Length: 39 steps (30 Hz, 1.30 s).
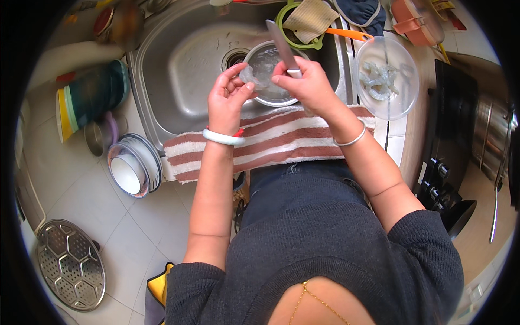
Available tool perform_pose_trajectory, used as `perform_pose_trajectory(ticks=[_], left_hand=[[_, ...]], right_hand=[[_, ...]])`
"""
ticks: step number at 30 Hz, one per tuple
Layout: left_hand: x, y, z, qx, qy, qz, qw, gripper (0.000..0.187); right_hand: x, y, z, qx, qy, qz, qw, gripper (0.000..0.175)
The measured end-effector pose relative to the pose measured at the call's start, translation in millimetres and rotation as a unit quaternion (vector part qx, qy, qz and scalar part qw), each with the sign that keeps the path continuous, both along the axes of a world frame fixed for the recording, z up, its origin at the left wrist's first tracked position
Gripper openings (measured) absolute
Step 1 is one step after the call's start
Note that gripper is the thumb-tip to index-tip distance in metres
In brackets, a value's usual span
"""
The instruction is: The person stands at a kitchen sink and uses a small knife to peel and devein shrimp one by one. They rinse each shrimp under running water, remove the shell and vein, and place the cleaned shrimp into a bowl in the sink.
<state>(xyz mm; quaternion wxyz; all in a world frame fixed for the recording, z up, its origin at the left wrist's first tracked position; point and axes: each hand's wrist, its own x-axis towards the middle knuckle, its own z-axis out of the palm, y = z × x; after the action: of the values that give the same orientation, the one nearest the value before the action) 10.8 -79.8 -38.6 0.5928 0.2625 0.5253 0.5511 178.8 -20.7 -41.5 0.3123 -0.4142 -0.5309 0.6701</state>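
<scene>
My left hand (231, 91) holds a translucent peeled shrimp (251, 76) between thumb and fingers, over the left side of a round metal bowl (277, 101) in the sink. My right hand (310, 83) grips the white handle of a knife (283, 46), its blade pointing up and away from me. The bowl holds water with pale, see-through matter in it; its contents are partly hidden by my hands. On the counter right of the sink stands a clear plastic bowl (406, 99) with several peeled raw shrimp (380, 81) in it.
A striped towel (284, 140) lies along the front edge of the stainless steel sink (183, 69). A green strainer (280, 20) with a beige cloth (310, 20) sits at the back right. Stacked bowls (130, 172) stand left, a gas stove (451, 130) right.
</scene>
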Motion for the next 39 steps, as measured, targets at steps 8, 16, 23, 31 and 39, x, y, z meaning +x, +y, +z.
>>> perform_pose_trajectory(ticks=[8,16,23,31,39], left_hand=[[-16,-3,-2,-0.111,-0.088,0.083,0.986,0.036],[-18,-2,-1,-0.121,-0.139,0.094,0.978,0.036],[-5,5,13,-0.075,-0.087,0.06,0.992,0.043],[2,2,23,-0.045,-0.053,0.022,0.997,0.046],[5,1,29,-0.051,-0.039,-0.007,0.998,0.05]], right_hand=[[-18,35,-110,0.149,-0.485,0.158,0.847,0.019],[-4,17,-93,0.167,-0.505,0.131,0.836,0.02],[-9,3,3,0.059,-0.117,0.064,0.989,0.016],[-12,1,20,0.015,-0.088,0.068,0.994,0.012],[-7,-1,22,-0.011,-0.078,0.068,0.995,0.012]])
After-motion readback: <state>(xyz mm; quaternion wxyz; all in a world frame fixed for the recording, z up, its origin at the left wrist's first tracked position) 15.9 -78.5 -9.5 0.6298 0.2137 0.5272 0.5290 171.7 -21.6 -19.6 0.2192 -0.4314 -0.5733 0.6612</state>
